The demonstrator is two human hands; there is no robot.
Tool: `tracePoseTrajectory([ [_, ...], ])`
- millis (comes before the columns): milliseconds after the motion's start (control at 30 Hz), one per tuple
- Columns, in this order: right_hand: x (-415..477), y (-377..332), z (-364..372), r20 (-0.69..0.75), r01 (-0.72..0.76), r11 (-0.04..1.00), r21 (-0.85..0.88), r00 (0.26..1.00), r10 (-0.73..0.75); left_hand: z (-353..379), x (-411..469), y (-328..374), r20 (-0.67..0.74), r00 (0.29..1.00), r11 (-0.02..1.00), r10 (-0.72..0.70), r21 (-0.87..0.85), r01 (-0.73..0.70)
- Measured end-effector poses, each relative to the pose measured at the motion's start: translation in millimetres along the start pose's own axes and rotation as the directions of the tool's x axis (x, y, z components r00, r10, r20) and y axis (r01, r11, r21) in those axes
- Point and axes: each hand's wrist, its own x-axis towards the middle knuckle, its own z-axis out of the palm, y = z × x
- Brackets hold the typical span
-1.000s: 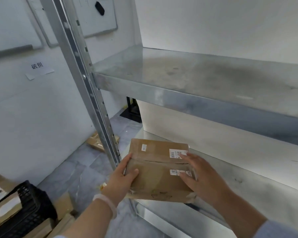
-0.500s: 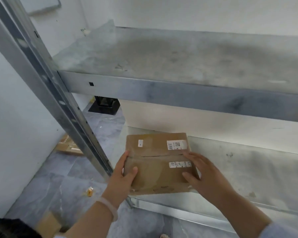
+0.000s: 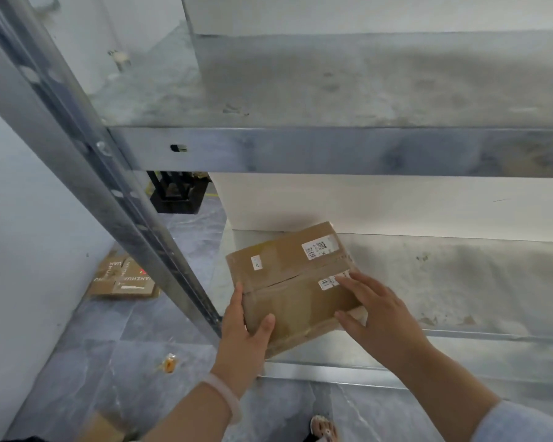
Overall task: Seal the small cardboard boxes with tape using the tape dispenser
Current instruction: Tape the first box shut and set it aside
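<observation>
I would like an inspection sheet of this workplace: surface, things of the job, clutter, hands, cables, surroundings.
Surface: lower metal shelf, bare grey, stained; upper shelf above it.
Job's things: cardboard box, seam looks taped, white labels, over the lower shelf's front left corner; tape dispenser: nothing seen.
Clutter: flattened cartons and an orange scrap on the floor.
Hands: left hand grips the box's near left corner, thumb on top; right hand lays straight fingers on its right end.
Cables: nothing seen.
Surroundings: white wall, grey tiled floor, steel upright, black stand behind it.
</observation>
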Motion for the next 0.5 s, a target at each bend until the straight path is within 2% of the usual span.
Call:
tracePoseTrajectory([
  [100, -1.7, -3.7, 1.0, -0.022, 0.008, 1.000, 0.003, 1.000, -0.008, -11.5, 16.0, 13.1, -0.021, 0.996, 0.987, 0.086, 0.140, -0.083],
  [167, -2.6, -6.3, 0.4, -0.032, 0.014, 1.000, -0.002, 0.999, -0.014, -18.1, 23.3, 24.0, -0.030, 0.988, 0.936, 0.153, 0.326, -0.135],
  [233, -2.9, -8.0, 0.2, -0.028, 0.022, 1.000, -0.017, 0.999, -0.023, -21.8, 24.2, 29.7, 0.006, 0.955, 0.780, 0.297, 0.575, -0.246],
  [300, -3.3, -9.2, -0.1, -0.013, 0.030, 0.999, -0.032, 0.999, -0.030, -20.8, 20.5, 30.5, 0.144, 0.892, 0.573, 0.429, 0.720, -0.392],
  [400, -3.0, -9.9, -1.1, -0.007, 0.036, 0.999, -0.018, 0.999, -0.036, -17.0, 20.6, 27.6, 0.369, 0.845, 0.340, 0.386, 0.795, -0.502],
  [500, -2.1, -9.8, -2.6, -0.004, 0.056, 0.998, -0.024, 0.998, -0.057, -25.7, 33.6, 28.0, 0.427, 0.834, 0.219, 0.350, 0.828, -0.516],
])
